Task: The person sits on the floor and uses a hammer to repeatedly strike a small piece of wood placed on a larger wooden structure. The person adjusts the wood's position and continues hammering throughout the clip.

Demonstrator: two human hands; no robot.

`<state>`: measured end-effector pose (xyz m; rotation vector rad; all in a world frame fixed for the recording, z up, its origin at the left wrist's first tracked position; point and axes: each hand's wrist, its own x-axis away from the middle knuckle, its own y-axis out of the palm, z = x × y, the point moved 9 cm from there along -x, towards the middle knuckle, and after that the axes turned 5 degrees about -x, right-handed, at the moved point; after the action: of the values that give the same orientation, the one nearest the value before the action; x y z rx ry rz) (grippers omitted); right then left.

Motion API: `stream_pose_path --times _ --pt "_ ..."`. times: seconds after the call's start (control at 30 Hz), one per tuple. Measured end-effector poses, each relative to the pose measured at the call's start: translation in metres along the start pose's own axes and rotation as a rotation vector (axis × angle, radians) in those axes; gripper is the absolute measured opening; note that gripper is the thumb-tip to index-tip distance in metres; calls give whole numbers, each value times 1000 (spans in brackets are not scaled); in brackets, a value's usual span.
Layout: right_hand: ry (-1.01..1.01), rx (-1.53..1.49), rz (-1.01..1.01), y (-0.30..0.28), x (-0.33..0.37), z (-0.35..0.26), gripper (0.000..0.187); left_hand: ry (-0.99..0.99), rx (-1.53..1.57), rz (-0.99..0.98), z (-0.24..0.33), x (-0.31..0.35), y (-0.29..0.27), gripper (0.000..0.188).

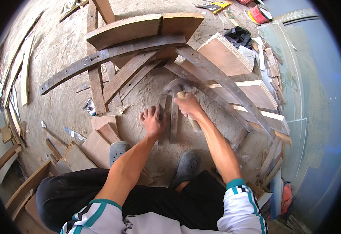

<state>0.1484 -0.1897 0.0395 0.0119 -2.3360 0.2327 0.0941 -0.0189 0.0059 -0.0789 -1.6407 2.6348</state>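
Near the middle of the frame, right grip point(189, 105) was clenched around a hammer point(180, 94). Hammer head sat up and slightly left of that grip, blurred; handle end poked out below.

Left grip point(153, 120) was lower left of it, touching a wooden strip point(165, 103) at centre frame. Couldn't tell if the fingers were clasped round the strip or only pressing on it.

Key relation: strip's long axis ran roughly up-down in the picture, upper end just below the hammer head as seen. Strip lay left of the right grip; left grip was the nearer, already in contact. Height of the head over the strip: not readable from one view. Second strip point(174, 123) lay just right of the first, near-parallel, between it and the right grip.

Around: dusty floor point(65, 43), dark curved rail point(139, 47) across upper centre, long slat point(225, 82) slanting down to the right, boards point(94, 147) lower left, red can point(259, 14) upper right.
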Motion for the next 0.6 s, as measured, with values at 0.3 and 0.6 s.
stream_pose_path --times 0.3,0.6 --pt "15 149 -29 -3 -5 16 27 6 15 14 4 2 3 60" --pt "-751 360 374 -6 40 -49 38 -10 42 21 -3 2 3 60"
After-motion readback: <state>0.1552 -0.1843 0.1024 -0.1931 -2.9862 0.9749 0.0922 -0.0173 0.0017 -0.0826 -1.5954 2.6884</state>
